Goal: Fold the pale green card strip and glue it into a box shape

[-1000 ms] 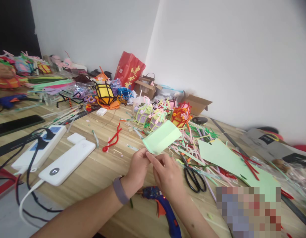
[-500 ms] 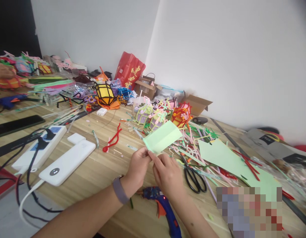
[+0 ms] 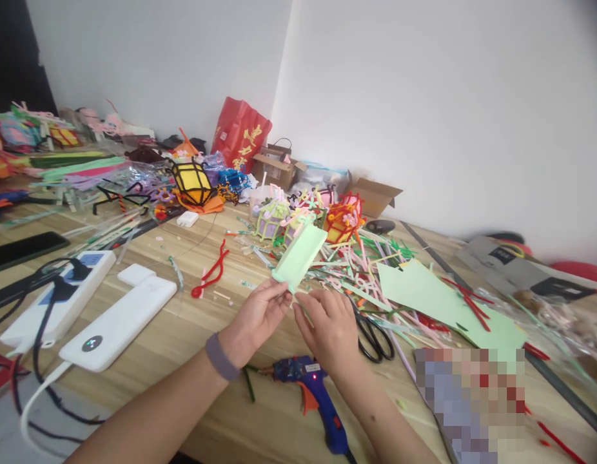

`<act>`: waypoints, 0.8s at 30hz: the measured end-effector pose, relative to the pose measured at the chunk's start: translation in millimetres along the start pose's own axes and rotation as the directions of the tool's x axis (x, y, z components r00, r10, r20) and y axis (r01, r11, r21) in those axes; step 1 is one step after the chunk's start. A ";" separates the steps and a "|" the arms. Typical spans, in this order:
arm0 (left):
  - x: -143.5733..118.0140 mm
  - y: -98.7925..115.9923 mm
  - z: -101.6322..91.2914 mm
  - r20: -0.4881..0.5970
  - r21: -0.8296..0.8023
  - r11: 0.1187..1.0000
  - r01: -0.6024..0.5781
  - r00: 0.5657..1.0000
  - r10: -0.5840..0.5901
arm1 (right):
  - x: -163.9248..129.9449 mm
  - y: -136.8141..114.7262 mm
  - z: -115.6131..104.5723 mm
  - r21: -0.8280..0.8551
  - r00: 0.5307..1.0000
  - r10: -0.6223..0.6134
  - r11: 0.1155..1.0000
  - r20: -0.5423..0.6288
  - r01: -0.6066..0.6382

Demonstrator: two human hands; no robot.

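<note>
My left hand (image 3: pixel 257 319), with a purple band at the wrist, pinches the lower edge of a folded light green paper piece (image 3: pixel 301 254) above the table. A pale green strip runs along that edge. Close beside it, my right hand (image 3: pixel 327 322) has bent, closed fingers at the paper's lower corner; what lies between them is hidden. Below the hands a blue glue gun (image 3: pixel 322 399) with an orange trigger lies on the table, its small red light on. Black-handled scissors (image 3: pixel 376 336) are partly covered by my right hand.
A larger green paper sheet (image 3: pixel 448 303) lies right, near many pipe cleaners (image 3: pixel 361 270). Small lanterns (image 3: pixel 344 219) stand behind. At left are a white power bank (image 3: pixel 119 322), a power strip (image 3: pixel 61 296) and a phone (image 3: pixel 28 251). A red twisted pipe cleaner (image 3: pixel 214 274) lies centre-left.
The green paper has turned in my left hand, from broad side out to a narrower, steeper angle. My right hand's pointing finger has drawn in. The whole view has shifted slightly.
</note>
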State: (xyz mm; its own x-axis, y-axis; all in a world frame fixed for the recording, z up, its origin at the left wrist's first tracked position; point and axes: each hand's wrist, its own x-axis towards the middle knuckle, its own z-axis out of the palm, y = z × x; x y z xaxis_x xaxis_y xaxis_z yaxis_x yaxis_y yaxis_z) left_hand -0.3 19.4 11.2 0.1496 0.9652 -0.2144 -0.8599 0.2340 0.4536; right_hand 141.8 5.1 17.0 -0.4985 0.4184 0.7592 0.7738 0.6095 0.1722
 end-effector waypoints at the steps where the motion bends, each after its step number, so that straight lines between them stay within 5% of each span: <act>1: 0.4 0.8 -0.6 0.004 -0.004 1.000 0.005 1.000 -0.005 | 0.5 0.9 -0.4 -0.003 1.000 0.001 1.000 0.008 -0.001; 8: 4.5 5.5 -5.1 0.044 0.019 0.999 0.029 0.999 -0.030 | 2.7 7.5 -4.4 0.048 0.999 0.042 0.998 0.026 -0.043; 16: 6.9 6.2 -8.2 -0.043 0.047 0.997 0.060 0.997 -0.058 | 7.9 24.1 -11.7 -0.001 0.999 0.000 1.000 0.048 0.000; 24: 6.9 11.5 -12.4 0.019 0.077 0.983 0.169 0.985 -0.170 | 7.8 33.0 -12.9 -0.019 0.998 0.063 0.998 -0.009 -0.063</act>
State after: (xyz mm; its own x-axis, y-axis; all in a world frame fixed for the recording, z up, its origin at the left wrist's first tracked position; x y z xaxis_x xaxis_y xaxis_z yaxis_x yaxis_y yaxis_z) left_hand -15.2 27.3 4.2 0.3032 0.9132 -0.2721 -0.7821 0.4017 0.4764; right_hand 168.5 19.8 36.7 -0.4453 0.4502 0.7739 0.8110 0.5692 0.1355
